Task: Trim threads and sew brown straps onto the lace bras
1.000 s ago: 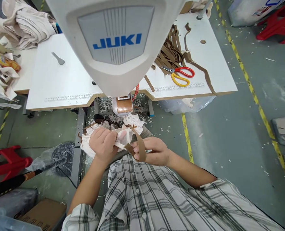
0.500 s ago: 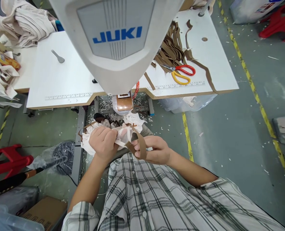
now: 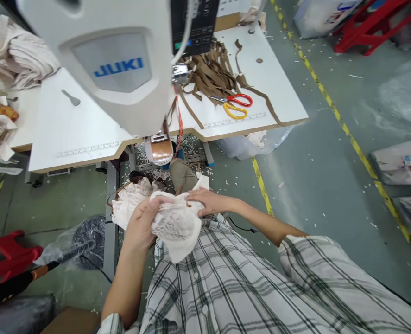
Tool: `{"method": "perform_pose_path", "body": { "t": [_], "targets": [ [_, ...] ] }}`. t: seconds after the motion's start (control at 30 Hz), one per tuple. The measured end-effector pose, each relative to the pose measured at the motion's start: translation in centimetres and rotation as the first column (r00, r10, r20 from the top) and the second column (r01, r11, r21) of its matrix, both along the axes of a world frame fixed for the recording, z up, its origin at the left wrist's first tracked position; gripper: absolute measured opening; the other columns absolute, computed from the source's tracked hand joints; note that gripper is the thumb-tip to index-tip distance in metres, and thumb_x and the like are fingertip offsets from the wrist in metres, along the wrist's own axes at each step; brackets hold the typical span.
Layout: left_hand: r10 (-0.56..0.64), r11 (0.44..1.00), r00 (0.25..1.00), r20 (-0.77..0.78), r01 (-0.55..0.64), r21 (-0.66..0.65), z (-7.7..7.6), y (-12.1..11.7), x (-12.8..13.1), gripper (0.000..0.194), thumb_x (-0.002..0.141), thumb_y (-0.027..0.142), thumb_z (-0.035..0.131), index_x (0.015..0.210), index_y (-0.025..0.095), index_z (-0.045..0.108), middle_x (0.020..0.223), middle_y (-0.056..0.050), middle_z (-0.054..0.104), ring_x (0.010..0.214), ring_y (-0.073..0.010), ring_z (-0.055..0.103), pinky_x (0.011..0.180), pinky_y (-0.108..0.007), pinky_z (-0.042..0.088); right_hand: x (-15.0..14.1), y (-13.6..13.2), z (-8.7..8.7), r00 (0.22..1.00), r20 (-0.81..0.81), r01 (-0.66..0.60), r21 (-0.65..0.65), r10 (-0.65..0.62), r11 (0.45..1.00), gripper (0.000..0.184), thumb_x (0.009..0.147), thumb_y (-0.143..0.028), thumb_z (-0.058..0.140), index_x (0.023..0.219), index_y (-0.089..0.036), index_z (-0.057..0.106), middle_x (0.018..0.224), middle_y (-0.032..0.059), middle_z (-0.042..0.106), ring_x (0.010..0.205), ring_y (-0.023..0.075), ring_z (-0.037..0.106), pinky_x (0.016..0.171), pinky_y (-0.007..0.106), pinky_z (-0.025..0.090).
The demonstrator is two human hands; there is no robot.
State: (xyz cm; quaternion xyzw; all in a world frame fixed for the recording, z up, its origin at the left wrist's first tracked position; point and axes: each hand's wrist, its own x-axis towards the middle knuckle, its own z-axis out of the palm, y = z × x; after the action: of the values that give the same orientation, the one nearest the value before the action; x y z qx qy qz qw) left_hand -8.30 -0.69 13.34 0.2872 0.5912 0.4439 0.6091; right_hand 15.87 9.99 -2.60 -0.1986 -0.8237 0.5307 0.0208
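Fingers of left hand clenched on lace piece at its upper left; right hand lies on its upper right, pinch or not cannot tell. Piece near shirt, off table's front edge. One lace heap beside left hand. Blue "JUKI" on one machine; ruler digits along front edge too small to read. One scissors, right half, near brown strips, many, uncounted. One grey tool, left half. Two red stools on floor.
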Motion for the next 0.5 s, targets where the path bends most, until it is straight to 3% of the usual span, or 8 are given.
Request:
{"method": "perform_pose_path", "body": {
  "t": [0.07,0.13,0.2,0.27,0.33,0.4,0.5],
  "targets": [
    [0.109,0.994,0.993,-0.045,-0.11,-0.013,-0.9,-0.8,-0.9,0.052,0.078,0.068,0.068,0.09,0.018,0.074,0.076,-0.007,0.073,0.062,-0.0206,0.067,0.055,-0.03,0.051,0.8,-0.9,-2.2,0.999,0.049,0.007,0.013,-0.008,1.0,0.086,0.084,-0.076,0.058,0.145,-0.016,0.053,0.151,0.0194,0.05,0.144,0.034,0.042,0.122,0.049,0.027],
    [0.137,0.989,0.988,-0.07,-0.141,-0.046,-1.9,-1.4,-1.8,0.051,0.077,0.064,0.072,0.095,0.017,0.074,0.082,-0.009,0.075,0.068,-0.0223,0.07,0.061,-0.032,0.054,1.3,-1.2,-3.5,0.981,0.084,0.169,0.067,-0.174,0.983,0.087,0.087,-0.069,0.06,0.151,-0.012,0.044,0.154,0.0218,0.043,0.142,0.0318,0.043,0.119,0.043,0.034],
    [0.14,0.986,0.987,-0.074,-0.146,-0.077,-2.7,-1.6,-2.2,0.051,0.077,0.061,0.074,0.101,0.016,0.074,0.089,-0.011,0.077,0.076,-0.024,0.073,0.067,-0.032,0.056,1.4,-0.8,-4.2,0.941,0.126,0.299,0.117,-0.313,0.947,0.088,0.091,-0.065,0.056,0.156,-0.009,0.033,0.157,0.0253,0.036,0.142,0.0325,0.041,0.115,0.043,0.038],
    [0.159,0.983,0.983,-0.09,-0.166,-0.079,-3.0,-1.4,-2.2,0.053,0.075,0.06,0.077,0.103,0.015,0.073,0.091,-0.011,0.077,0.08,-0.0242,0.073,0.069,-0.032,0.056,1.1,-0.2,-4.5,0.913,0.177,0.344,0.155,-0.368,0.926,0.09,0.091,-0.06,0.06,0.156,-0.008,0.029,0.155,0.0276,0.036,0.14,0.0352,0.043,0.111,0.045,0.041],
    [0.162,0.984,0.978,-0.129,-0.17,-0.054,-2.8,-0.7,-2.0,0.055,0.076,0.061,0.076,0.106,0.015,0.073,0.091,-0.011,0.077,0.078,-0.0232,0.072,0.068,-0.03,0.054,0.8,0.2,-4.5,0.899,0.235,0.336,0.177,-0.371,0.925,0.084,0.087,-0.051,0.069,0.152,-0.009,0.037,0.144,0.0264,0.049,0.127,0.0352,0.054,0.102,0.043,0.047],
    [0.15,0.988,0.965,-0.213,-0.154,-0.004,-2.3,0.2,-1.8,0.058,0.079,0.062,0.072,0.115,0.016,0.072,0.096,-0.01,0.077,0.078,-0.0222,0.07,0.067,-0.029,0.052,0.8,0.5,-4.2,0.894,0.288,0.303,0.179,-0.344,0.936,0.066,0.084,-0.038,0.073,0.14,-0.012,0.051,0.12,0.0198,0.066,0.105,0.0309,0.066,0.088,0.037,0.051],
    [0.15,0.988,0.902,-0.404,-0.124,0.09,-1.8,1.3,-2.4,0.058,0.083,0.06,0.069,0.125,0.02,0.07,0.106,-0.009,0.076,0.085,-0.0218,0.069,0.071,-0.029,0.051,2.1,0.8,-2.7,0.882,0.319,0.301,0.183,-0.346,0.936,0.033,0.089,-0.031,0.066,0.119,-0.017,0.065,0.098,0.0115,0.073,0.084,0.025,0.068,0.074,0.03,0.049]
  ]
}}
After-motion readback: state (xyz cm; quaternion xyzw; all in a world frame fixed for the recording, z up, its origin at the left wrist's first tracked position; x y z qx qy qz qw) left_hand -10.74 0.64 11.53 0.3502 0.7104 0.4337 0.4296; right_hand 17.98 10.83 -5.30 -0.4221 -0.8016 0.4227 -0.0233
